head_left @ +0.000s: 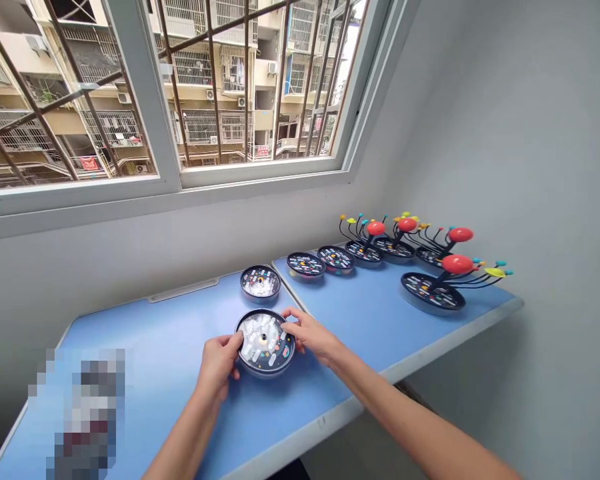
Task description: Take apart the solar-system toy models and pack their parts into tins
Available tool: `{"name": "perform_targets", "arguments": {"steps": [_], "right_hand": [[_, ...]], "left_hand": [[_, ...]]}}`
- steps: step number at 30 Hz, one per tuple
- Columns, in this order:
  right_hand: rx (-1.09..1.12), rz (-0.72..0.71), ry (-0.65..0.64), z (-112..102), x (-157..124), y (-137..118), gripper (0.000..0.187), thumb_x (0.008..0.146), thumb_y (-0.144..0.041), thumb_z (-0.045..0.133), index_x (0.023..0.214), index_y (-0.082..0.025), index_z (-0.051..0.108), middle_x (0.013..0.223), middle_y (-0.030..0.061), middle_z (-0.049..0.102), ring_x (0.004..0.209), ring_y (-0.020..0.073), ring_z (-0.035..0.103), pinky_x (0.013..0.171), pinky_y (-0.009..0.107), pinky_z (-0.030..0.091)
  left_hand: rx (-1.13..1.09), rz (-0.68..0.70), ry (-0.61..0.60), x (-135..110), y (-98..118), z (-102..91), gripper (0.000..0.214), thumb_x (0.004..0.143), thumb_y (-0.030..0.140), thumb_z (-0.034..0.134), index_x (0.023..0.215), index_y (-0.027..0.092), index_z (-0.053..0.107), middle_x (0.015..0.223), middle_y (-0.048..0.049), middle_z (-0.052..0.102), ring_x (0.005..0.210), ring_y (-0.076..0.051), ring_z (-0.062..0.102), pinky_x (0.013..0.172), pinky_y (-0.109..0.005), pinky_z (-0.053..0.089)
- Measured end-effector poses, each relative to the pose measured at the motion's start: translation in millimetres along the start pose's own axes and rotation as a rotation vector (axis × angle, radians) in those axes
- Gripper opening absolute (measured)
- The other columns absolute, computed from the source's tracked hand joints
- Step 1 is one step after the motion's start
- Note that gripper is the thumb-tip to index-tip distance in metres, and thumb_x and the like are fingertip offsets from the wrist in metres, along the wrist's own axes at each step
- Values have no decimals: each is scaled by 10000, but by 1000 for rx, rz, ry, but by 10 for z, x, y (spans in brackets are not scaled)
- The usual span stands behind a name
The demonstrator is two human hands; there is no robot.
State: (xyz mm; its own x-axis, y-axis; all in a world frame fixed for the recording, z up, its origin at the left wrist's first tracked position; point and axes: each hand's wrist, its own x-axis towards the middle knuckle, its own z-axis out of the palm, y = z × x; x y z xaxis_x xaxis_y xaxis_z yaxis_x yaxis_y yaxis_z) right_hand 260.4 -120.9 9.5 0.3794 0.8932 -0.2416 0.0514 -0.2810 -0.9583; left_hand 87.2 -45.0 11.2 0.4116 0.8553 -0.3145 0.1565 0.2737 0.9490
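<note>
A round dark base (266, 360) with printed labels, small planet pictures and a hole at its centre is held just over the blue table. My left hand (219, 360) grips its left rim, thumb on top and fingers underneath. On the opposite side my right hand (307, 335) holds the right rim with thumb and fingers. Glare whitens part of the base's face. Right behind it rests a similar round base (260, 283), flat on the table.
Along the wall lie two more round bases, one (306, 265) left of the other (336, 259). Several solar system models with red balls (457, 265) and curved arms stand on the right table (340, 320). A blurred-out patch (87, 413) covers something at left. A barred window is behind.
</note>
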Motion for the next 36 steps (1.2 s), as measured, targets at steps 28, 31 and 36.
{"name": "perform_targets", "arguments": {"steps": [28, 31, 36], "right_hand": [[204, 102, 527, -1648, 333, 119, 100, 846, -221, 535, 918, -151, 541, 639, -49, 548, 435, 52, 471, 385, 160, 374], [203, 95, 652, -1893, 452, -32, 248, 887, -297, 514, 1076, -138, 541, 963, 43, 598, 739, 129, 598, 626, 291, 518], [183, 86, 835, -2142, 860, -242, 303, 883, -299, 519, 1153, -161, 518, 1143, 78, 556, 944, 196, 582, 787, 397, 500]], "left_hand": [[-89, -59, -234, 40, -228, 151, 310, 638, 328, 605, 878, 132, 589, 561, 57, 479, 433, -71, 380, 436, -230, 370], [-56, -47, -254, 52, -245, 148, 311, 656, 335, 593, 896, 137, 594, 569, 58, 473, 435, -75, 387, 447, -235, 368], [-18, -47, -253, 35, -213, 165, 333, 627, 377, 594, 868, 146, 600, 565, 60, 468, 429, -78, 382, 442, -235, 361]]}}
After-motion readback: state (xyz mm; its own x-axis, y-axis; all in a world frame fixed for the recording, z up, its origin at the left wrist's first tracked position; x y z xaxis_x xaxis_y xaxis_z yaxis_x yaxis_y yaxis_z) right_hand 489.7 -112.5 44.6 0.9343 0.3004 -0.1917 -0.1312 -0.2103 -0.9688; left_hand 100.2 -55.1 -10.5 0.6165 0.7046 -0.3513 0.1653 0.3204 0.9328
